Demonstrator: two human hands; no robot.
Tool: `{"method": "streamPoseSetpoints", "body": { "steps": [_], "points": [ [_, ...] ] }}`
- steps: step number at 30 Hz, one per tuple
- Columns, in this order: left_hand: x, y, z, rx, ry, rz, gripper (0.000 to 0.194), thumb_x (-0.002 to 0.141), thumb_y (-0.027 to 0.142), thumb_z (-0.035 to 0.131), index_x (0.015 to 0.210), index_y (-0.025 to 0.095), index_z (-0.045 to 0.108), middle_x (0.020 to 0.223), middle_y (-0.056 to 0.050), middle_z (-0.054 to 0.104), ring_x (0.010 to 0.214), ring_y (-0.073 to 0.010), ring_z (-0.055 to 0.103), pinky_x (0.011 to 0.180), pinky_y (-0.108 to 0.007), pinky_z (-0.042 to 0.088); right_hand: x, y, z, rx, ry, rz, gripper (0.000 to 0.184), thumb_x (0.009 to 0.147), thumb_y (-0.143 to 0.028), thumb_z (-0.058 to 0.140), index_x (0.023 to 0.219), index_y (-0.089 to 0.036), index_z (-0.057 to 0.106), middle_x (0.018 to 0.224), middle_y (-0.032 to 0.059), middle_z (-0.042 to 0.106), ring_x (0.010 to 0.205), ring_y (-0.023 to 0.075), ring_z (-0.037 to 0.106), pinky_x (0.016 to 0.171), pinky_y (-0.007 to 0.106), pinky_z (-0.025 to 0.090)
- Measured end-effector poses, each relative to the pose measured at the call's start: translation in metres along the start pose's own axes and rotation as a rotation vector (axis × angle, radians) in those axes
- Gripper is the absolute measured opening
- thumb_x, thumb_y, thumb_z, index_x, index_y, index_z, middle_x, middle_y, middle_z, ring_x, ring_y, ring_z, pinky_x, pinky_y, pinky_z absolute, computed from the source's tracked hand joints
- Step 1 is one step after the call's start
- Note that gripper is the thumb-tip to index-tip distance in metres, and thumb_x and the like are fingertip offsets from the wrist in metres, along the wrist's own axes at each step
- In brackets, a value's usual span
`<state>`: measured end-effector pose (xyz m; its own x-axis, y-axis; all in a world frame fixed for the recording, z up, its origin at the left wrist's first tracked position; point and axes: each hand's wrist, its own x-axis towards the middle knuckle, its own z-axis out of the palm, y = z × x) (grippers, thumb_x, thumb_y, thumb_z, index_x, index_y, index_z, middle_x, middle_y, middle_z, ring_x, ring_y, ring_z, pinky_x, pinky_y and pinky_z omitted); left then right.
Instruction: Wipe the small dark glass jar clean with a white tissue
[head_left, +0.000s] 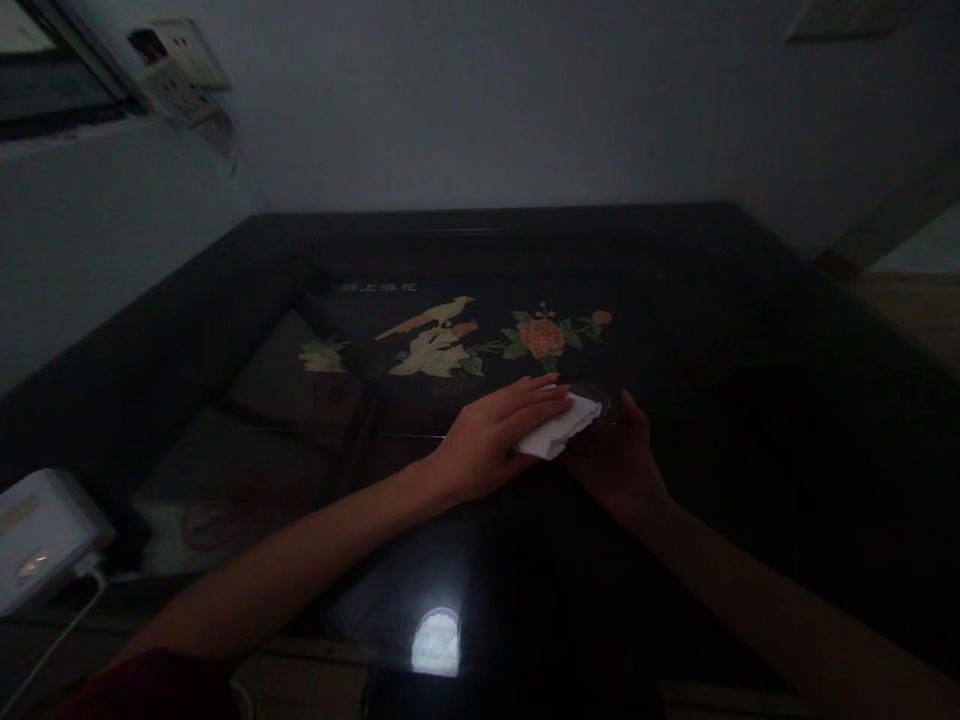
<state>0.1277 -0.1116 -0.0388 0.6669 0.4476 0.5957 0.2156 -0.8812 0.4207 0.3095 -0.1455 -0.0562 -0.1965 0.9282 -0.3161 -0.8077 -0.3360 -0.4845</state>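
My left hand (487, 438) is closed on a folded white tissue (553, 432), with the fingers laid across its top. Beyond the tissue shows the rim of a dark, glassy round object (604, 396); its full shape is lost in shadow. Curled around that object's right side is my right hand (626, 465), its thumb or a fingertip at the rim. The tissue lies against the near side of the round object. Both hands are over the middle of a glossy black tabletop (720, 420).
The table bears a picture of a bird (431, 318) and a flower (541, 338). A white device (49, 535) with a cable sits at the left edge. Wall sockets (187, 55) are at the upper left. A lamp's reflection (436, 642) shines near the front.
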Motion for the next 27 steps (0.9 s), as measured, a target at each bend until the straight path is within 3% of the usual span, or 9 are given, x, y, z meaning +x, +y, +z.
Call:
{"method": "streamPoseSetpoints", "body": {
  "steps": [8,12,20,24,27],
  "points": [
    [-0.001,0.005,0.003,0.286,0.002,0.206,0.039,0.093,0.025,0.049,0.127,0.007,0.049,0.125,-0.018,0.061,0.127,-0.0249,0.051,0.104,-0.041,0.047,0.0,0.001,-0.004,0.056,0.045,0.031,0.031,0.072,-0.049,0.069,0.087,-0.022,0.072,0.081,-0.0023,0.076,0.072,0.0146,0.067,0.068,0.025,0.052],
    [-0.001,0.007,0.002,0.297,-0.021,0.218,0.036,0.094,0.025,0.046,0.126,0.009,0.05,0.122,-0.016,0.063,0.122,-0.0219,0.055,0.102,-0.036,0.05,0.0,-0.001,-0.004,0.057,0.041,0.041,0.031,0.073,-0.048,0.067,0.089,-0.021,0.071,0.085,-0.0018,0.076,0.075,0.0151,0.068,0.071,0.025,0.053],
    [-0.005,0.009,0.003,0.25,-0.102,0.251,0.039,0.095,0.021,0.043,0.13,0.006,0.048,0.131,-0.016,0.059,0.131,-0.0205,0.046,0.111,-0.036,0.04,0.001,0.001,-0.009,-0.089,-0.037,0.037,0.04,0.073,-0.059,0.062,0.091,-0.024,0.071,0.082,0.0003,0.075,0.088,0.0229,0.069,0.084,0.036,0.053],
    [-0.006,0.015,0.008,0.243,-0.152,0.274,0.041,0.095,0.021,0.041,0.134,0.008,0.045,0.136,-0.015,0.055,0.137,-0.0189,0.038,0.114,-0.035,0.036,0.0,0.002,-0.008,-0.086,-0.086,0.104,0.048,0.07,-0.063,0.064,0.092,-0.021,0.072,0.073,0.0015,0.074,0.073,0.0196,0.071,0.07,0.029,0.056],
    [-0.005,0.02,0.011,0.262,-0.192,0.271,0.045,0.094,0.023,0.042,0.136,0.006,0.042,0.14,-0.016,0.05,0.141,-0.0192,0.031,0.116,-0.035,0.032,-0.003,0.003,-0.006,-0.042,-0.1,0.175,0.045,0.069,-0.061,0.067,0.087,-0.02,0.072,0.069,0.0001,0.073,0.064,0.0153,0.069,0.062,0.023,0.055]
  ]
}}
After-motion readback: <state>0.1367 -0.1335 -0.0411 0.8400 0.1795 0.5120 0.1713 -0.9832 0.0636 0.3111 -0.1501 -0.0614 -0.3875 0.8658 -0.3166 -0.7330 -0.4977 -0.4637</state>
